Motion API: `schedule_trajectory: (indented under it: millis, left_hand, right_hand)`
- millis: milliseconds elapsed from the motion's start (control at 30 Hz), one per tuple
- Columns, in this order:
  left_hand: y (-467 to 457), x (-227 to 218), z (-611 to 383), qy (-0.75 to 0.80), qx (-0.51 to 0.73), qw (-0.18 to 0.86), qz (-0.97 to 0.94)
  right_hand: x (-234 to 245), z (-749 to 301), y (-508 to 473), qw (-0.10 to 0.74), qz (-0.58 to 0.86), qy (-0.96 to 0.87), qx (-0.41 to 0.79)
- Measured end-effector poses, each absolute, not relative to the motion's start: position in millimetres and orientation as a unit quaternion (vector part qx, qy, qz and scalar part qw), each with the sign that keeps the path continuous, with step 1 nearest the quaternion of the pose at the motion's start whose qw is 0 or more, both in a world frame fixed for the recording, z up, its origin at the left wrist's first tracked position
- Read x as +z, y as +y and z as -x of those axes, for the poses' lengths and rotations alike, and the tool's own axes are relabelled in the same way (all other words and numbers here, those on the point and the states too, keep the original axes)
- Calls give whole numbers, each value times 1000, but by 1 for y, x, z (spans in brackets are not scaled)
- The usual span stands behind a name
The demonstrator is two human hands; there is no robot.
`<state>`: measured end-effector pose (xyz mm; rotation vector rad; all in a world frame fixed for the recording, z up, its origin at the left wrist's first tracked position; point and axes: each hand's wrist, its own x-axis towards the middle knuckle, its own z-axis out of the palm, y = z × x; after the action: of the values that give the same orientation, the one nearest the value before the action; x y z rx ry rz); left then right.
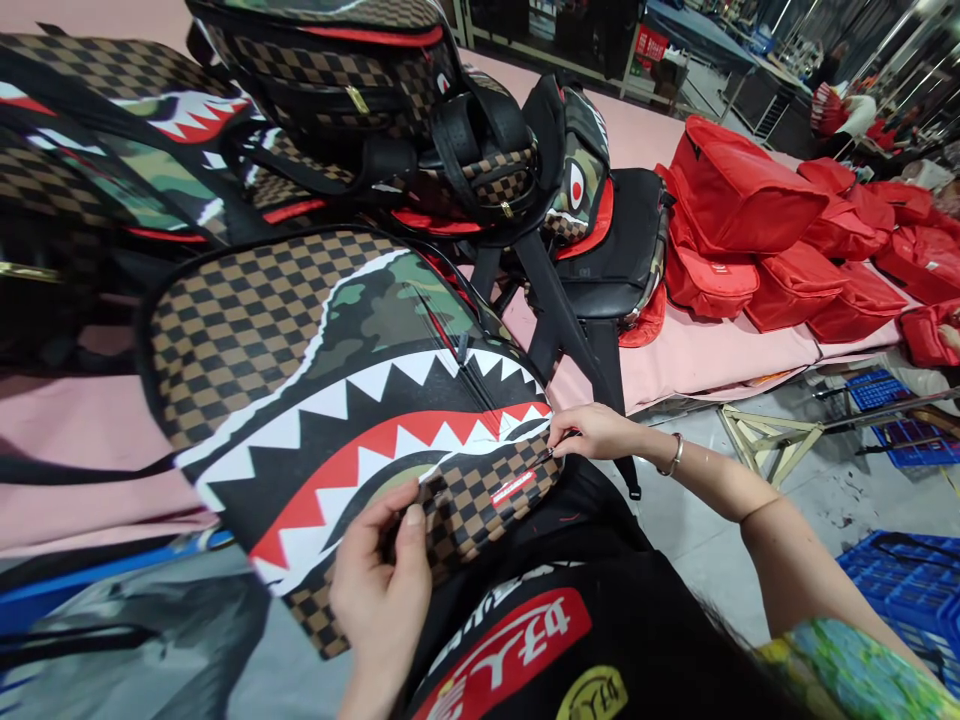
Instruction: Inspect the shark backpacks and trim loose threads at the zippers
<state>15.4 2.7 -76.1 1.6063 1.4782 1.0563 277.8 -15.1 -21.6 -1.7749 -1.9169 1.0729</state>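
Observation:
A checkered brown-and-black backpack (360,440) with a camouflage patch and a printed shark mouth lies tilted in front of me, its lower end against my dark apron (525,640). My left hand (384,570) is over the lower checkered part, thumb and forefinger drawn together. What they hold, if anything, is too small to make out. At the right edge, close to the red label (512,488), my right hand (592,432) has its fingers closed in a pinch. A small dark piece pokes out of them, and I cannot tell what it is. Dark cords lie across the shark mouth.
More shark-print backpacks (337,90) are heaped behind on the pink tabletop (652,370), with straps dangling over its edge. Red bags (750,190) are piled at the right. Blue crates (907,590) stand on the floor, and grey sheeting (150,640) is at lower left.

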Motion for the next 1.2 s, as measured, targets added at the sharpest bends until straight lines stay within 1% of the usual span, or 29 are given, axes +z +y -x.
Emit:
schedule_trajectory:
  millis: [167,300,367,567,767,967,1200]
  left_hand:
    - [1,-60,-16,588,424,389,-568]
    - [0,-49,-15,607,439,361,-556]
    - [0,-50,-13,611,446,348,-554]
    - [2,-63,-4,605,463,359,-539]
    - [0,-60,-6,607,461,370,-531]
    - [1,-66,-2,605,472,378,-517]
    - [0,-68,1,604,470,385,-515]
  right_hand:
    - [-30,-288,-20,183,627,-650,389]
    - [-27,-289,-21,171,624,-654,393]
    - [-22,-283,-19,158,625,-657,390]
    - [-13,-268,-10,133,609,-683,381]
    - [-12,-257,-4,106,585,-713,371]
    - [-16,-247,0,99,565,-735,361]
    - [-14,-242,-1,99,585,-721,359]
